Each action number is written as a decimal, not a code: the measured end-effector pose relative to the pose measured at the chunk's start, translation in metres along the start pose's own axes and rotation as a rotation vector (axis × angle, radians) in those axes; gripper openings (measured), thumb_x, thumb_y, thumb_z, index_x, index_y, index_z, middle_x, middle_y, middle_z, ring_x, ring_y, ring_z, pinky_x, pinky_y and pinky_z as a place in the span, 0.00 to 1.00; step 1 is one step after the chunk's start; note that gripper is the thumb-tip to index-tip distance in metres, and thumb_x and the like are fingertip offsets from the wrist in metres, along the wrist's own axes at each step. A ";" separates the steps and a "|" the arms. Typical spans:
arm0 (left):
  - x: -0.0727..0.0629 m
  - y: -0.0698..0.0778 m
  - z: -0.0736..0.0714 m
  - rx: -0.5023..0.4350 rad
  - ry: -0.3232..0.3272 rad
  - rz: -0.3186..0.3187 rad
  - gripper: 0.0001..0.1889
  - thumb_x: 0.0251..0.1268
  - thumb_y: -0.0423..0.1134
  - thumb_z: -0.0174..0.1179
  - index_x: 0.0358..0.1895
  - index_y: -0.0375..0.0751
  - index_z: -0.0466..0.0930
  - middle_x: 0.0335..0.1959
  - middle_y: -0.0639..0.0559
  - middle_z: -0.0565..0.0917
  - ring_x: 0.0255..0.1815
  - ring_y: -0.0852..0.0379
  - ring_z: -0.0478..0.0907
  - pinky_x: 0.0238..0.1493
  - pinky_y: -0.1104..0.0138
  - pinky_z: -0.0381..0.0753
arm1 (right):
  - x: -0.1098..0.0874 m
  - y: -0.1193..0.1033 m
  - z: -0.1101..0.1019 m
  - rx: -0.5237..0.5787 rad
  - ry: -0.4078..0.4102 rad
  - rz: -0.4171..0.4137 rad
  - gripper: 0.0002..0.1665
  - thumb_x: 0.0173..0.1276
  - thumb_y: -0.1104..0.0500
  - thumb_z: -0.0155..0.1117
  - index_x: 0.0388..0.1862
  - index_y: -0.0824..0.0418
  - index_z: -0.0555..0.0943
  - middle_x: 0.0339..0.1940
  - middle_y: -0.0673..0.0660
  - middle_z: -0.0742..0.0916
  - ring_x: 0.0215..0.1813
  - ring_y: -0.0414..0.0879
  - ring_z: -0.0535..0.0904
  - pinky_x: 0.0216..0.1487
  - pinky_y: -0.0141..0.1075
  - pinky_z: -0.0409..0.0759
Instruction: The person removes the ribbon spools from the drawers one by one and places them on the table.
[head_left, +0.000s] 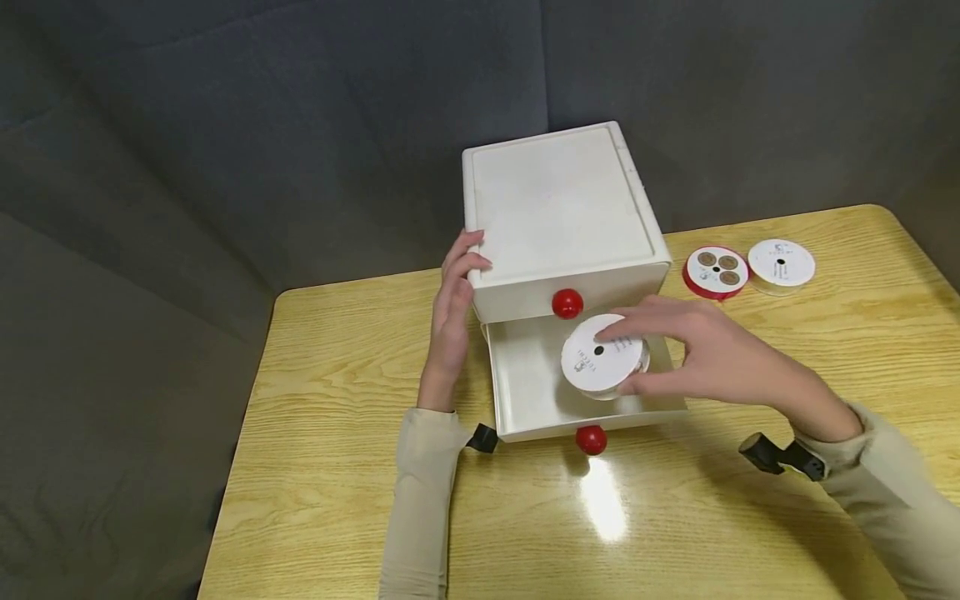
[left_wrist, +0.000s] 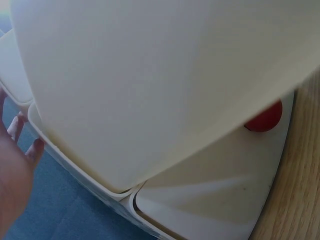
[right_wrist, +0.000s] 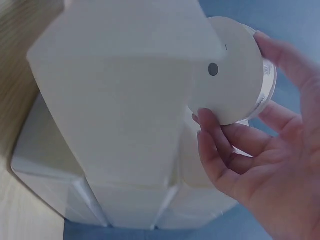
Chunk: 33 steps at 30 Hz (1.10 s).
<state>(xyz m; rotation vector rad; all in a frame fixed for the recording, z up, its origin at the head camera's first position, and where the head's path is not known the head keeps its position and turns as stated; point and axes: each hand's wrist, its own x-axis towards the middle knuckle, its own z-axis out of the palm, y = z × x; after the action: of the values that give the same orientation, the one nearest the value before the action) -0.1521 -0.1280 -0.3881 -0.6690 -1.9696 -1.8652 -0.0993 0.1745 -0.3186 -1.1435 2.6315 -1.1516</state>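
Note:
My right hand [head_left: 712, 354] grips a white ribbon spool [head_left: 603, 354] by its edge, thumb on one side and fingers on the other. The spool is tilted over the pulled-out drawer [head_left: 517, 387] of a white drawer cabinet [head_left: 562, 200]. In the right wrist view, the spool's flat face [right_wrist: 235, 90] shows a dark centre hole. My left hand [head_left: 452, 321] rests against the cabinet's left side, with fingertips over its top edge. The left wrist view has the drawer's side and underside [left_wrist: 125, 90] close up, and the left hand [left_wrist: 15, 170] beside the cabinet.
Right of the cabinet, a red ribbon spool [head_left: 716, 273] and another white spool [head_left: 782, 267] lie on the wooden table [head_left: 337, 417]. Round red knobs are on the closed upper drawer [head_left: 517, 298] and the open one. A dark curtain [head_left: 337, 142] hangs behind.

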 end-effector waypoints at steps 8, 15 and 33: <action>0.000 0.000 0.000 0.004 0.001 -0.002 0.32 0.80 0.66 0.41 0.50 0.35 0.72 0.75 0.34 0.65 0.84 0.50 0.48 0.82 0.51 0.45 | -0.021 0.014 -0.021 0.056 0.127 -0.026 0.37 0.42 0.67 0.88 0.55 0.52 0.88 0.53 0.45 0.88 0.54 0.33 0.81 0.53 0.21 0.74; -0.001 -0.001 -0.001 0.002 0.007 -0.008 0.32 0.79 0.66 0.41 0.50 0.36 0.72 0.74 0.34 0.65 0.83 0.50 0.49 0.81 0.50 0.46 | -0.035 0.025 -0.032 0.039 0.193 0.071 0.36 0.43 0.71 0.86 0.54 0.54 0.89 0.52 0.39 0.88 0.56 0.30 0.79 0.54 0.21 0.71; -0.001 -0.001 0.000 -0.014 0.010 -0.014 0.25 0.79 0.67 0.42 0.50 0.51 0.76 0.75 0.34 0.64 0.83 0.50 0.48 0.81 0.50 0.45 | -0.054 0.060 -0.036 0.096 0.272 0.434 0.26 0.59 0.63 0.81 0.57 0.53 0.87 0.42 0.43 0.86 0.47 0.35 0.77 0.46 0.22 0.69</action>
<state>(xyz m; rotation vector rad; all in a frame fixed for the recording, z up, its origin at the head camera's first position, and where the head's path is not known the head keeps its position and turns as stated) -0.1517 -0.1284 -0.3900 -0.6507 -1.9618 -1.8881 -0.1082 0.2586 -0.3447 -0.3864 2.7744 -1.3913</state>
